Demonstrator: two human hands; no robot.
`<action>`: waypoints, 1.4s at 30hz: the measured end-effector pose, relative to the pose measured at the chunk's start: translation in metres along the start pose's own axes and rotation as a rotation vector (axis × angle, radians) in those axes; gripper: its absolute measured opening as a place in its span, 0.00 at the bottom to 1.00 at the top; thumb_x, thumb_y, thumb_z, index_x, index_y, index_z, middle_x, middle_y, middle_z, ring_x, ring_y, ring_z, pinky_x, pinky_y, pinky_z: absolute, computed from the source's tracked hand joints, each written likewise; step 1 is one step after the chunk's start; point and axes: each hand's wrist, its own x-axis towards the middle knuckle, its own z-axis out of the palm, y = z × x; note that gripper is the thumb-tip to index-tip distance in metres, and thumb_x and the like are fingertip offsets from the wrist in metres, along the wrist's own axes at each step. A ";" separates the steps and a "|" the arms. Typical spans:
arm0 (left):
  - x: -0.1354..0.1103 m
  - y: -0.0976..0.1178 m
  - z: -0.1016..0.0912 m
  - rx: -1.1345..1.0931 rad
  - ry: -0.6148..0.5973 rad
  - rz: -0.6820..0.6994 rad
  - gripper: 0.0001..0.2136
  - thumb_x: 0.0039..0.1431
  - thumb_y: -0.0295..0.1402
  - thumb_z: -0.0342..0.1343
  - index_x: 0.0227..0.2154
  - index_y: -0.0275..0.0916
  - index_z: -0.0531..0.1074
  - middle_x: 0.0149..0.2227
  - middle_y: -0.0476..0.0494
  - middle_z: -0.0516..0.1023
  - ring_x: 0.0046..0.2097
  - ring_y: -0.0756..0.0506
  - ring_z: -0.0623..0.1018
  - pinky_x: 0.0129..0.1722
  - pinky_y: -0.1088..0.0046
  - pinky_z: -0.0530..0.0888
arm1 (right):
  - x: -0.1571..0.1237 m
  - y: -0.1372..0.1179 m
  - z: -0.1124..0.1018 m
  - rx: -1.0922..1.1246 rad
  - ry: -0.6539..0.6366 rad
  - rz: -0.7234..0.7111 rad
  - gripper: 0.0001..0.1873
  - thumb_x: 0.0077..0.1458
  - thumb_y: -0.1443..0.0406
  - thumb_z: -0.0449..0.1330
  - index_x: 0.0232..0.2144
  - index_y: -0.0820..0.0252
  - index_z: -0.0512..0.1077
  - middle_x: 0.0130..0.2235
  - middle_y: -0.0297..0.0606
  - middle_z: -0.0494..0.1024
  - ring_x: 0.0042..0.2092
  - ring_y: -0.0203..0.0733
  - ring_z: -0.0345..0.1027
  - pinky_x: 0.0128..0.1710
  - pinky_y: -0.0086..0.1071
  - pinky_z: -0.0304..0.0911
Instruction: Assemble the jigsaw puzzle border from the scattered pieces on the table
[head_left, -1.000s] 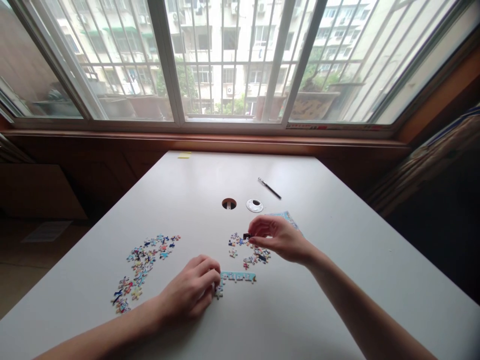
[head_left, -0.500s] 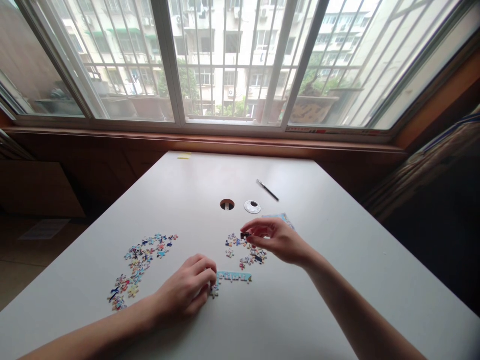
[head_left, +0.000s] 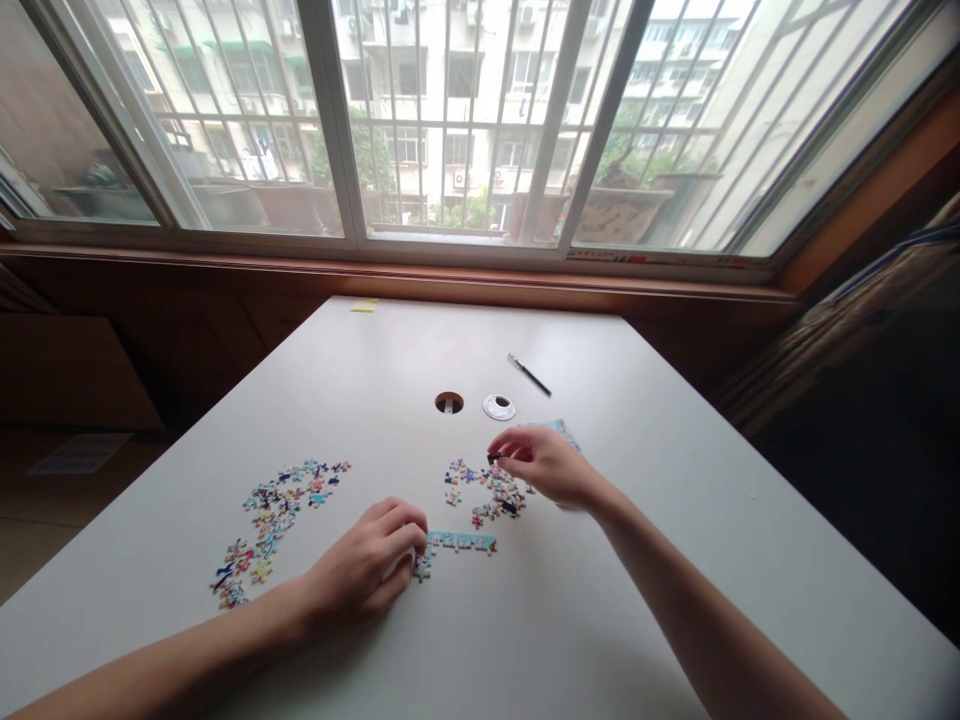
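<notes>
Pinches a small, black jigsaw piece (head_left: 493,457) between thumb and fingers of the bare right hand (head_left: 551,467), at the far side of a loose, multicoloured cluster of pieces (head_left: 504,493). Has that cluster at 1 o'clock from an L-shaped, light-blue strip of joined pieces (head_left: 461,542) on a smooth white table (head_left: 615,600). Rests the bare left hand (head_left: 375,550) at 9 o'clock, fingers curled and touching the strip's near-left end (cannot tell whether gripping a piece). Farther out, between 9 and 10, has a larger, curving, multicoloured spread of pieces (head_left: 281,505). Has a round, brown-rimmed hole (head_left: 449,403) at 12, a white, ring-shaped disc (head_left: 493,413) just beside it, a slim, black-and-clear pen (head_left: 529,375) at 1. Partly hides a flat, light-blue printed sheet or packet (head_left: 561,428) behind the right hand.
</notes>
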 end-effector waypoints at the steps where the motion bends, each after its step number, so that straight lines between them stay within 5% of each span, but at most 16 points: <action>1: 0.000 0.000 0.000 -0.004 0.010 -0.004 0.09 0.59 0.20 0.47 0.38 0.40 0.65 0.45 0.41 0.72 0.46 0.43 0.70 0.49 0.65 0.70 | 0.001 0.003 0.000 -0.006 -0.004 0.013 0.11 0.52 0.63 0.61 0.38 0.57 0.79 0.33 0.37 0.79 0.32 0.38 0.71 0.28 0.30 0.63; 9: 0.001 -0.001 0.000 -0.047 0.061 -0.053 0.09 0.59 0.20 0.48 0.37 0.40 0.67 0.44 0.41 0.72 0.46 0.45 0.73 0.49 0.67 0.72 | 0.002 0.007 -0.002 -0.053 -0.018 0.052 0.10 0.51 0.62 0.62 0.37 0.57 0.78 0.33 0.38 0.79 0.33 0.39 0.71 0.29 0.30 0.65; 17: 0.020 0.005 -0.012 -0.043 0.137 -0.113 0.06 0.59 0.22 0.48 0.35 0.39 0.65 0.37 0.45 0.70 0.37 0.48 0.71 0.38 0.71 0.71 | 0.002 0.010 -0.002 -0.111 -0.030 0.064 0.10 0.50 0.63 0.62 0.36 0.57 0.78 0.34 0.38 0.79 0.31 0.38 0.71 0.28 0.30 0.63; 32: 0.184 0.079 -0.045 0.011 0.174 0.139 0.13 0.55 0.22 0.53 0.20 0.38 0.56 0.21 0.55 0.60 0.26 0.54 0.57 0.28 0.74 0.57 | -0.002 -0.006 0.000 -0.130 0.059 0.041 0.05 0.50 0.66 0.62 0.31 0.61 0.75 0.34 0.43 0.79 0.37 0.47 0.70 0.31 0.33 0.63; 35: 0.211 0.087 -0.044 0.022 0.310 0.141 0.14 0.57 0.23 0.52 0.20 0.39 0.55 0.22 0.55 0.58 0.27 0.54 0.55 0.28 0.75 0.56 | -0.004 -0.007 0.001 -0.138 0.048 0.069 0.04 0.50 0.65 0.62 0.30 0.60 0.75 0.32 0.41 0.78 0.33 0.45 0.69 0.29 0.32 0.62; 39: 0.229 0.088 -0.037 0.028 0.386 0.210 0.12 0.57 0.25 0.52 0.21 0.39 0.57 0.21 0.55 0.58 0.26 0.53 0.56 0.28 0.75 0.57 | -0.005 -0.006 0.002 -0.157 0.031 0.079 0.05 0.50 0.64 0.62 0.31 0.58 0.75 0.31 0.38 0.77 0.31 0.42 0.68 0.28 0.31 0.60; 42: 0.218 0.074 -0.032 0.126 0.339 0.307 0.09 0.59 0.27 0.51 0.23 0.38 0.62 0.25 0.53 0.65 0.27 0.52 0.60 0.28 0.74 0.60 | -0.005 -0.004 0.002 -0.177 0.035 0.074 0.05 0.50 0.64 0.62 0.31 0.59 0.76 0.31 0.39 0.77 0.33 0.43 0.68 0.29 0.32 0.61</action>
